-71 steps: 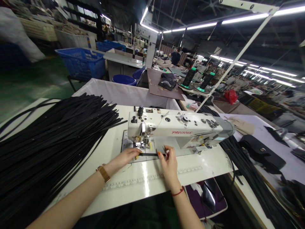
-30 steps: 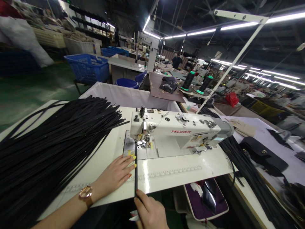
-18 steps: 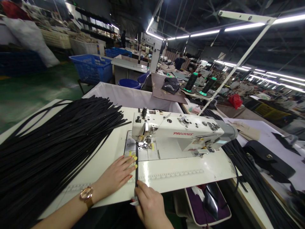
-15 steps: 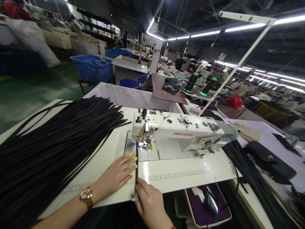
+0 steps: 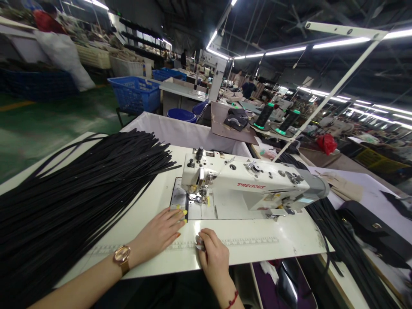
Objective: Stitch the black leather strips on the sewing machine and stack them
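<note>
My left hand [image 5: 162,231] lies flat on the white table of a sewing machine [image 5: 251,184]. Its fingers are stretched out, and the tips rest at a narrow black strip [image 5: 187,210] that runs under the presser foot [image 5: 195,198]. To the right of it, my right hand [image 5: 214,257] is closed around a small metal tool that looks like thread snips [image 5: 200,243], partly hidden by the fingers. That hand is apart from the strip, over the printed ruler [image 5: 251,241].
A big pile of black strips [image 5: 80,184] covers the table's left side. Thread cones [image 5: 264,116] stand behind the machine. More black strips [image 5: 341,240] and a black bag piece [image 5: 370,223] lie to the right. Beyond is a blue basket [image 5: 135,93].
My right hand has moved off the strip, to the right and slightly up, with the snips. The strip's near length no longer shows between the hands. My left hand stays flat.
</note>
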A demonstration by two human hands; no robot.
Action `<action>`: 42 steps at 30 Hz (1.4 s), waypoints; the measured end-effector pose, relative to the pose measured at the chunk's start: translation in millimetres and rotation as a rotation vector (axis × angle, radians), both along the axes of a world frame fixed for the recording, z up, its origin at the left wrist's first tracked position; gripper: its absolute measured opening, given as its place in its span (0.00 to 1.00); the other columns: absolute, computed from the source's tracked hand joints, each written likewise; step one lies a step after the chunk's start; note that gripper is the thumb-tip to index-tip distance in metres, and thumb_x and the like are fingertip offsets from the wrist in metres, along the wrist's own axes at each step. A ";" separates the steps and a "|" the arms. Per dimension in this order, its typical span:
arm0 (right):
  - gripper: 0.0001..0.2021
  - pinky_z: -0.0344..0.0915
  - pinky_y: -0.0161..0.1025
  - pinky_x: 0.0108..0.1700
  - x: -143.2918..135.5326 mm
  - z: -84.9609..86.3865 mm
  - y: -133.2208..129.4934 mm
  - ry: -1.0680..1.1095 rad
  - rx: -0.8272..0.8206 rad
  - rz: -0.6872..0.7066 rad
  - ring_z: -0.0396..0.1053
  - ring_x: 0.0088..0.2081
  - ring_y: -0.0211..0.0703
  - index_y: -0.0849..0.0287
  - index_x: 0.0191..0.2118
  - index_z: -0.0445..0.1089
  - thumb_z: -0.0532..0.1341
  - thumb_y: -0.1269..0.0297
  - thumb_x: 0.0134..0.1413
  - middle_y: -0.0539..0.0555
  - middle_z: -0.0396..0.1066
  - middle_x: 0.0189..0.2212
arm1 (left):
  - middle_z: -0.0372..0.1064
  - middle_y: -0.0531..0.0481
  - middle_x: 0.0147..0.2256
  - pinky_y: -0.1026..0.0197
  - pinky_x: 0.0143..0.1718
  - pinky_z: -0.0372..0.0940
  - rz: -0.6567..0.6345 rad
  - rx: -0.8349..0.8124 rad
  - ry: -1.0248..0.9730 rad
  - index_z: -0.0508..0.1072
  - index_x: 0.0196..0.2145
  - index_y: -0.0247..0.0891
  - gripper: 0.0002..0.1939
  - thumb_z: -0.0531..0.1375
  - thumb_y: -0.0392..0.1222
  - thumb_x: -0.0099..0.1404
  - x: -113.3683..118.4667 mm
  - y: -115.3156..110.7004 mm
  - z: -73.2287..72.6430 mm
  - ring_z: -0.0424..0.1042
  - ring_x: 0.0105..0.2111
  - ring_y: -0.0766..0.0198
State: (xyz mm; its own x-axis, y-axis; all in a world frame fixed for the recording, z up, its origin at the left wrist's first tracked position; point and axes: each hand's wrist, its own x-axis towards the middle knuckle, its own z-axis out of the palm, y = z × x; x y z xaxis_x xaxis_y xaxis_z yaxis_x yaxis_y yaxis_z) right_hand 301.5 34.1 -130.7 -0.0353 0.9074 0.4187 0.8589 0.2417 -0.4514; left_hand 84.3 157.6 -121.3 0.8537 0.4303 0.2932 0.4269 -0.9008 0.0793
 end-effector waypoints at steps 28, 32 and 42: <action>0.17 0.72 0.40 0.40 -3.2 2.4 0.4 0.029 0.001 0.014 0.74 0.42 0.47 0.57 0.48 0.68 0.52 0.75 0.55 0.58 0.73 0.45 | 0.60 0.46 0.63 0.42 0.64 0.49 0.051 -0.109 -0.079 0.65 0.60 0.42 0.21 0.53 0.47 0.72 8.1 45.8 -17.2 0.56 0.63 0.52; 0.17 0.71 0.39 0.40 -2.6 0.3 0.2 0.033 0.003 0.021 0.73 0.42 0.47 0.57 0.49 0.68 0.52 0.75 0.55 0.58 0.73 0.45 | 0.60 0.46 0.63 0.42 0.64 0.49 0.051 -0.117 -0.080 0.66 0.60 0.42 0.21 0.53 0.47 0.72 8.7 46.9 -18.2 0.56 0.63 0.52; 0.17 0.72 0.39 0.40 -3.7 4.0 0.9 0.035 0.015 0.020 0.74 0.41 0.46 0.57 0.48 0.68 0.52 0.76 0.55 0.58 0.73 0.44 | 0.60 0.45 0.63 0.42 0.64 0.51 0.045 -0.126 -0.128 0.65 0.61 0.42 0.22 0.55 0.47 0.71 9.6 47.8 -19.7 0.58 0.63 0.51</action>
